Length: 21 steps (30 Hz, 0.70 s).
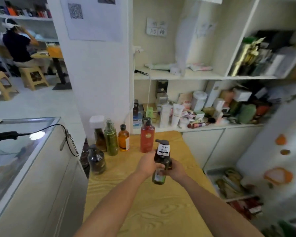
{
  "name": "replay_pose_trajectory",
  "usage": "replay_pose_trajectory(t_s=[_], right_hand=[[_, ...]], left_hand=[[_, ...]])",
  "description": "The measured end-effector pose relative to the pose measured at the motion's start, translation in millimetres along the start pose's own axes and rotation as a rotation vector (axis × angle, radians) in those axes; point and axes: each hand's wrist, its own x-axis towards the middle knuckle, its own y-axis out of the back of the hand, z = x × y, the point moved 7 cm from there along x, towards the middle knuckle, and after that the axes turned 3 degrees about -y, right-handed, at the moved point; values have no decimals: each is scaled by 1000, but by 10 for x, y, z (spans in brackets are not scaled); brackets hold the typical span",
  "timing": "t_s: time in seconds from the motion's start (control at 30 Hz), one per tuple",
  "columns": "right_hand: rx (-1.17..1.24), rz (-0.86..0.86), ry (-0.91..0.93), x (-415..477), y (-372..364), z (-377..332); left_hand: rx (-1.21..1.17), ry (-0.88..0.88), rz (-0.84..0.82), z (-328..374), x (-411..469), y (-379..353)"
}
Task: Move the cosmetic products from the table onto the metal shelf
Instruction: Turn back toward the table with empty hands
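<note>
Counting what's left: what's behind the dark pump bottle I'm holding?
A red pump bottle stands on the table behind the dark pump bottle. The left hand and right hand hide whatever lies lower.

A pale yellow wood-grain table (pixel 152 211) carries upright bottles along its far edge: a white-capped brown bottle (pixel 99 135), a green textured bottle (pixel 111 140), a black-capped amber bottle (pixel 123 141) and a tall red pump bottle (pixel 147 140). A dark round pump bottle (pixel 97 160) stands nearer, at the left edge.
</note>
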Motion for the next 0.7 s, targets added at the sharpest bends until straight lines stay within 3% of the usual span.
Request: replay_pose_trajectory(t_s=[0.23,0.7], right_hand=[[10,166,-148,-999,841,712],[164,404,-223,-2179,1666,1170]], left_hand=[[-26,-138,-184,691,-342,-1042],[70,-385,-350,1779,-891,-1850]])
